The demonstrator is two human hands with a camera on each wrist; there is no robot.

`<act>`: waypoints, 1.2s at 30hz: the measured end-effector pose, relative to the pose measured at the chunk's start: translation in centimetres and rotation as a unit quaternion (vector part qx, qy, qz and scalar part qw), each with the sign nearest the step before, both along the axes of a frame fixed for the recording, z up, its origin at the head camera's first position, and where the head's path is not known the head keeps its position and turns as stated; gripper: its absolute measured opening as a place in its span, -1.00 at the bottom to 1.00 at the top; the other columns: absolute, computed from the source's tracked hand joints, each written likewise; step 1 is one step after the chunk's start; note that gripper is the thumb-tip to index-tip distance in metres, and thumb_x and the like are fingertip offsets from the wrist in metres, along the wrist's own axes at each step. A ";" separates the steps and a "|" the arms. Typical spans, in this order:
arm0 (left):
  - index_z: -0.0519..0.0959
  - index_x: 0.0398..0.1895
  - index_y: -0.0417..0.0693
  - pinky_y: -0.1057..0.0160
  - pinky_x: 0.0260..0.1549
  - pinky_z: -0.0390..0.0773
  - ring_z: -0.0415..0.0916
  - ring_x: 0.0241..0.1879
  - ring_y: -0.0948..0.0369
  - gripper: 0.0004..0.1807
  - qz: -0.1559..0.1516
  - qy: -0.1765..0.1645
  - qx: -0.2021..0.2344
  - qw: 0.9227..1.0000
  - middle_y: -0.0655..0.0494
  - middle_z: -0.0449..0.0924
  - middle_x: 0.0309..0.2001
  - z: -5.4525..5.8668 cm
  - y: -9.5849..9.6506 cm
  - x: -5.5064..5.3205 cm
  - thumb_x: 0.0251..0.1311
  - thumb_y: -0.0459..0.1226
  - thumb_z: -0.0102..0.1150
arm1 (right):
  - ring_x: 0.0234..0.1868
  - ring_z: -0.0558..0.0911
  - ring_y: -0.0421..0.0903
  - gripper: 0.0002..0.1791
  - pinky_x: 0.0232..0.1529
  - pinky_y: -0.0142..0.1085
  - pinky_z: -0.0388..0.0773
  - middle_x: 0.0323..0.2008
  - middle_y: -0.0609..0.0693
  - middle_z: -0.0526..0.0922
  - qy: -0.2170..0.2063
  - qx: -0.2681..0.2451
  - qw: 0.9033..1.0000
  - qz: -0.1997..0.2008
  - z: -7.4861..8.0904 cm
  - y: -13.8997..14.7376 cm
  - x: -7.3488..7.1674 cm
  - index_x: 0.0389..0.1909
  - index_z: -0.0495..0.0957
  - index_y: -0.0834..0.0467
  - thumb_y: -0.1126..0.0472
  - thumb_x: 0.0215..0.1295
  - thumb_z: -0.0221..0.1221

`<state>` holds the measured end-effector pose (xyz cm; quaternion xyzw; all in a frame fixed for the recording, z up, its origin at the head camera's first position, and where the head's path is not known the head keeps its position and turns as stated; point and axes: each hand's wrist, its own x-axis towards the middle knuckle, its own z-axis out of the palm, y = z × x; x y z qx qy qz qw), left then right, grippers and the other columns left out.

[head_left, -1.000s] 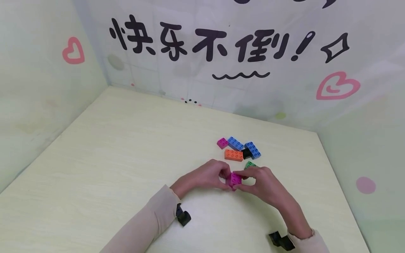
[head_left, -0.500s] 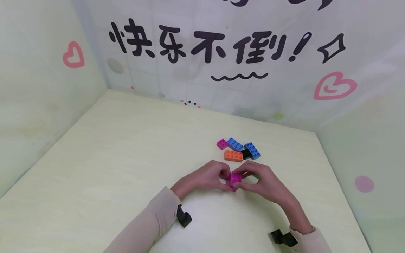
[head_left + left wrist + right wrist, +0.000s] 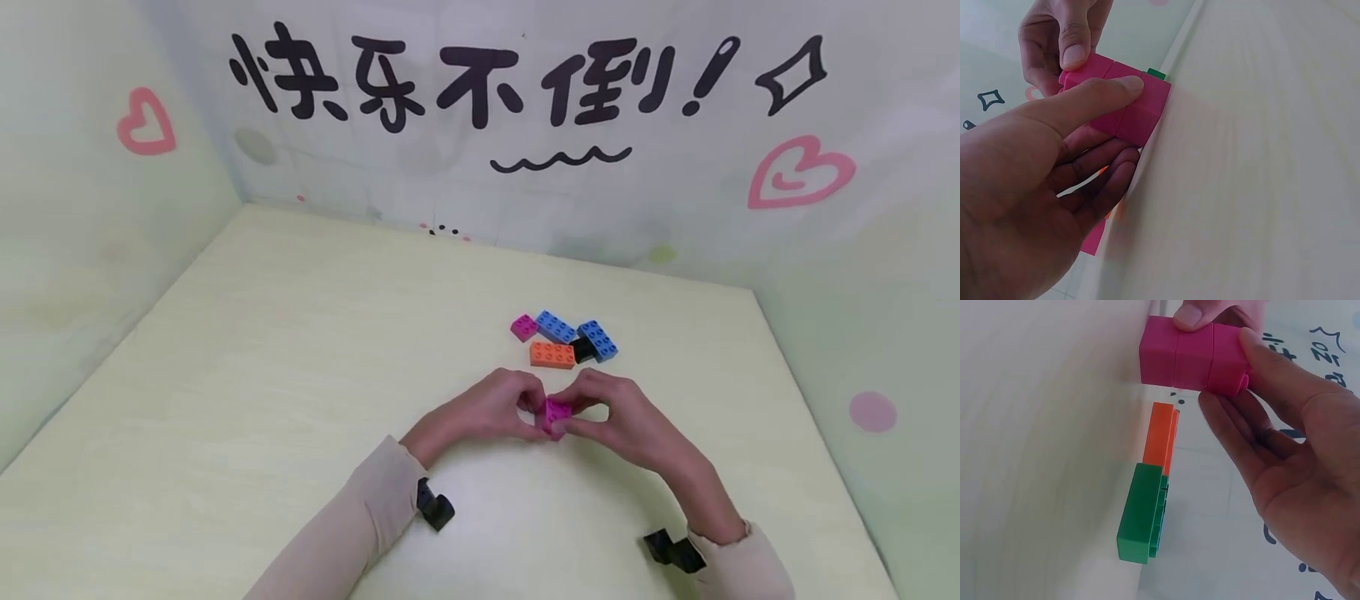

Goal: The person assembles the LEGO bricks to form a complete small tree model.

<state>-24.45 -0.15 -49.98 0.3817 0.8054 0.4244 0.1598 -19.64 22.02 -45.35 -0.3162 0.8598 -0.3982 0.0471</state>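
The pink stack (image 3: 556,418) is upright, studs up, on the near side of the surface (image 3: 300,333) and right of its middle, with the orange brick (image 3: 552,355) lying to the far side; whether its foot touches the surface I cannot tell. Both hands are clamped on it: the left hand (image 3: 491,410) pinches from the left, its thumb on the middle brick (image 3: 1192,365) with the tip near the lower seam, while the right hand (image 3: 626,421) has thumb and finger on opposite walls of the top brick (image 3: 1225,362). Three bricks make up the column, and it should handle as something light and stiff, probably hard plastic, with no give under the fingertips and little risk of breaking. The flat walls look smooth, so a dry, square pinch on two opposite faces would likely hold, where a grip on an edge might slide or twist. The weak places are the seams; both appear well closed, yet a sideways bend could part them. For steadiness the best hold is probably low, across the lowest brick (image 3: 1157,353) and the middle one, leaving the studs (image 3: 1245,383) on top bare for pressing straight down. The green brick (image 3: 1138,512), near the right hand, lies close enough to be knocked by a careless knuckle.
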 end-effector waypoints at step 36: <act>0.56 0.14 -0.04 0.14 0.02 0.53 0.51 0.05 0.15 -0.63 0.135 0.100 -0.002 0.986 0.09 0.57 0.06 -1.3 -12.5 -4.7 0.26 -0.30 0.29 | -0.25 0.61 -0.18 -0.65 -0.20 -0.32 0.60 -0.34 -0.29 0.56 -0.040 0.045 0.998 0.006 -4.0 -11.8 -4.1 -0.20 0.59 -0.01 0.05 0.03 0.49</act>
